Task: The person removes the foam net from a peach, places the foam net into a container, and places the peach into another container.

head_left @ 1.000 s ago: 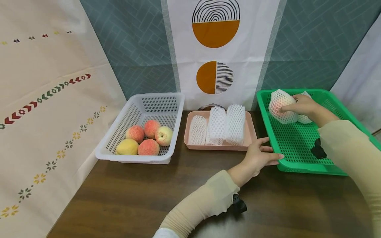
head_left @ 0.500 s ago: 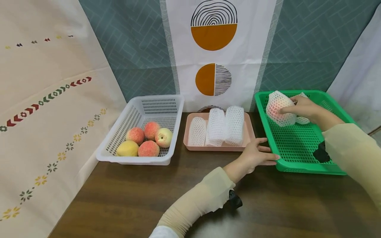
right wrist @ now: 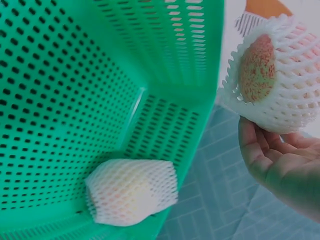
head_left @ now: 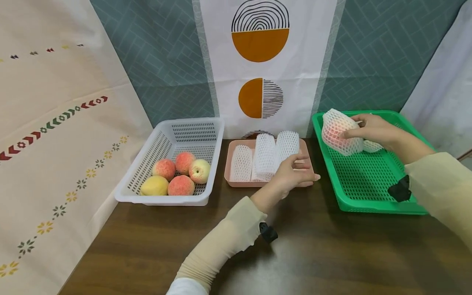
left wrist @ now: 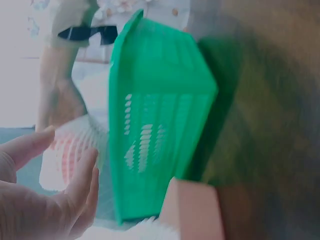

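My right hand grips a peach in a white foam net above the left side of the green basket. In the right wrist view, the peach's reddish end shows through the net's opening. Another foam-netted fruit lies inside the green basket. My left hand hovers around the front right corner of the pink tray, fingers spread and holding nothing. Several white foam nets lie in that tray, partly hidden by the left hand. The left wrist view catches the green basket from its side, beyond my fingers.
A white basket at the left holds several bare peaches and a yellow fruit. All containers stand on a dark wooden table. Patterned cloths hang behind and at the sides.
My left hand has let go of the green basket's rim and moved left to the pink tray. My right hand has shifted slightly left with the netted peach, and the view has turned a little.
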`<move>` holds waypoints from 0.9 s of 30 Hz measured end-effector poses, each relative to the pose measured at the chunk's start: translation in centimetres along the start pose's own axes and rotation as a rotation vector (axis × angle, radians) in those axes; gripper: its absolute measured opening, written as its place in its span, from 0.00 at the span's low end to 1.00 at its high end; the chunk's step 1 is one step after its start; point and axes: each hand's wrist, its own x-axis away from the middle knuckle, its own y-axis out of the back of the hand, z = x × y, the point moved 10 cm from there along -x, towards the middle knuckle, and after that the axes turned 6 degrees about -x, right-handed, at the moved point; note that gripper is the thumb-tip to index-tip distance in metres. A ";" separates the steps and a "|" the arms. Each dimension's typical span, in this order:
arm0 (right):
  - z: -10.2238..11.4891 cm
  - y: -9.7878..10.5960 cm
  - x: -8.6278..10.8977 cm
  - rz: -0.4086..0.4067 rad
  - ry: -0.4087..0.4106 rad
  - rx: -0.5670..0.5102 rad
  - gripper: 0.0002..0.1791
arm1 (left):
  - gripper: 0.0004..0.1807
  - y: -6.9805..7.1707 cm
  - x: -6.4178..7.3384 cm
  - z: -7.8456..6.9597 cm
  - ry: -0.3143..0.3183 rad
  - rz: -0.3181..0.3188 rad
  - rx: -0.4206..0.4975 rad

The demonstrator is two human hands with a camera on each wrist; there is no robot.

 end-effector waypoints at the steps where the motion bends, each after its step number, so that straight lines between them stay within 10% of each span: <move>1: 0.3 -0.1 0.1 0.005 0.007 -0.001 0.49 | 0.36 0.5 0.1 -0.6 -0.025 -0.006 -0.021; 15: 4.7 -3.0 2.5 0.070 0.146 0.005 0.36 | 0.41 3.4 1.5 -6.2 -0.245 -0.053 -0.284; 27: 6.3 -6.2 3.9 0.127 0.198 -0.006 0.35 | 0.38 2.9 2.1 -6.2 -0.319 -0.025 -0.353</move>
